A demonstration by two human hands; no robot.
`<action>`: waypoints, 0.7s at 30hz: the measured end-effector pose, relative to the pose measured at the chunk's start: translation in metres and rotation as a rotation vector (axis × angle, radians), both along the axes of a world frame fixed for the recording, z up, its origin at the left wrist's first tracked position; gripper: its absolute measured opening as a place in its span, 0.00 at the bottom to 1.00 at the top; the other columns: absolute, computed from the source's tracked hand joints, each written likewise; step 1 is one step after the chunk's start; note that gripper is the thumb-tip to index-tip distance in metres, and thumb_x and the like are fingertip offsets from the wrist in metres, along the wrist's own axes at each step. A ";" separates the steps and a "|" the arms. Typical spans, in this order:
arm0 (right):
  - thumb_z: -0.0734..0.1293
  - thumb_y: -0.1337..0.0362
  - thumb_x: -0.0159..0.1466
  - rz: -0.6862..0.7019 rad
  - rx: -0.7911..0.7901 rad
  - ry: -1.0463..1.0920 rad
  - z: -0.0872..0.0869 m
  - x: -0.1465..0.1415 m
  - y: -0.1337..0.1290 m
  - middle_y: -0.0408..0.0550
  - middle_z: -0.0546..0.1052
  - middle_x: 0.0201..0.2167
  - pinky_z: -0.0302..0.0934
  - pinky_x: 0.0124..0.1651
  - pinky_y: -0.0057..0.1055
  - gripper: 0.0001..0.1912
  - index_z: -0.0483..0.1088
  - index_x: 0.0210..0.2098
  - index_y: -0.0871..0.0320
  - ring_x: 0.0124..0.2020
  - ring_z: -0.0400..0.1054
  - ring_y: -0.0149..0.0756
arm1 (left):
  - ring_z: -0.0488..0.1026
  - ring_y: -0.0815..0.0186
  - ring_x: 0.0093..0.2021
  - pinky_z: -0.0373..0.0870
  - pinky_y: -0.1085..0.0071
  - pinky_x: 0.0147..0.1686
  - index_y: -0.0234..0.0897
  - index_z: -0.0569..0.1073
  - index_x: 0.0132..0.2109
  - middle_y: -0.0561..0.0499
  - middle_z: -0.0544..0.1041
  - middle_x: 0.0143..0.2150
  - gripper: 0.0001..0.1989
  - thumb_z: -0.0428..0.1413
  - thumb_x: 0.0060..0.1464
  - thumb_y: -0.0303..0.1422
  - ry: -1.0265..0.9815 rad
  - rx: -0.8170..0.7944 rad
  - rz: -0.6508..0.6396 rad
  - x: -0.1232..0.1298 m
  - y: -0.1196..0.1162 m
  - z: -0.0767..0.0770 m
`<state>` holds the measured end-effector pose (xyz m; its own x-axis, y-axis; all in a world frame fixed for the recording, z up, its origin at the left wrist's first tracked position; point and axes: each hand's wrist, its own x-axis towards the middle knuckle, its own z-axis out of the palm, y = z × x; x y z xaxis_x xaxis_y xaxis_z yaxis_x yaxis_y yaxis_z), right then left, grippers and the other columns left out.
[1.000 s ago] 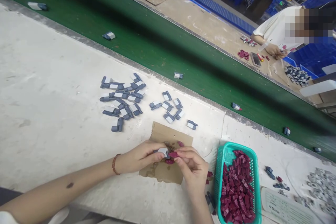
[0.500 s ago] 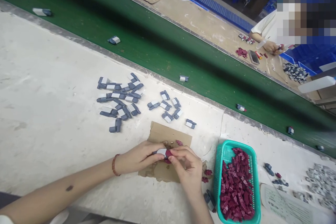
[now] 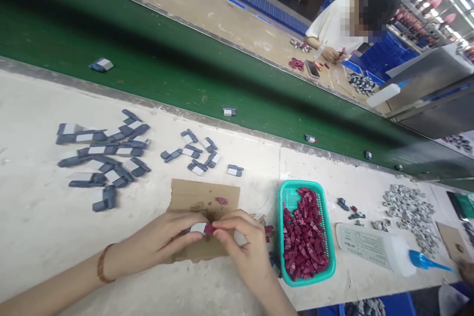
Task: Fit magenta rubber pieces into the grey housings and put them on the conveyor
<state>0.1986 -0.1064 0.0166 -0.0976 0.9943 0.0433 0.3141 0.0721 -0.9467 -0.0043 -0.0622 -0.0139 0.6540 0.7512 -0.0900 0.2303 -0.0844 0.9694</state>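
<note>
My left hand, with a cord round its wrist, pinches a grey-and-white piece over a brown cardboard sheet. The fingers of my right hand are closed on a small dark red part that touches the right end of that piece. Another red part lies on the cardboard just beyond the fingers. To the right, a teal basket holds several dark red parts. Grey-and-white pieces lie in a large group at the left, and a smaller group lies beyond the cardboard.
A green conveyor crosses behind the table, carrying several pieces. A white bottle with a blue nozzle lies right of the basket, near pale parts. Across the conveyor a person handles small parts. Another person's hand shows at the right edge.
The view has swung to the right, so table items appear further left and the whole bottle shows. Both hands still hold the piece and the red part together.
</note>
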 end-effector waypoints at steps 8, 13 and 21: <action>0.63 0.67 0.63 -0.309 -0.016 -0.762 -0.002 0.118 -0.006 0.51 0.77 0.33 0.64 0.41 0.40 0.09 0.75 0.33 0.55 0.37 0.71 0.46 | 0.73 0.51 0.44 0.68 0.67 0.44 0.43 0.81 0.43 0.46 0.81 0.43 0.17 0.56 0.54 0.47 0.130 0.197 0.260 0.033 0.086 0.021; 0.61 0.70 0.63 -0.256 0.048 -0.803 -0.020 0.130 -0.005 0.48 0.75 0.28 0.63 0.37 0.39 0.12 0.72 0.26 0.53 0.33 0.70 0.45 | 0.73 0.51 0.49 0.68 0.65 0.47 0.37 0.79 0.48 0.43 0.79 0.49 0.23 0.50 0.58 0.47 0.143 0.350 0.197 0.070 0.133 0.014; 0.61 0.64 0.64 -0.355 -0.056 -0.599 -0.017 0.125 -0.007 0.49 0.77 0.30 0.63 0.37 0.38 0.08 0.70 0.31 0.54 0.33 0.71 0.45 | 0.72 0.52 0.47 0.67 0.62 0.49 0.34 0.78 0.50 0.42 0.79 0.46 0.17 0.57 0.54 0.35 0.323 0.576 0.205 0.112 0.183 -0.011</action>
<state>0.3241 -0.1130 -0.0002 0.2427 0.9696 0.0312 0.7786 -0.1755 -0.6025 0.1080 0.1209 -0.0248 0.5015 0.8432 0.1938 0.5664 -0.4893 0.6632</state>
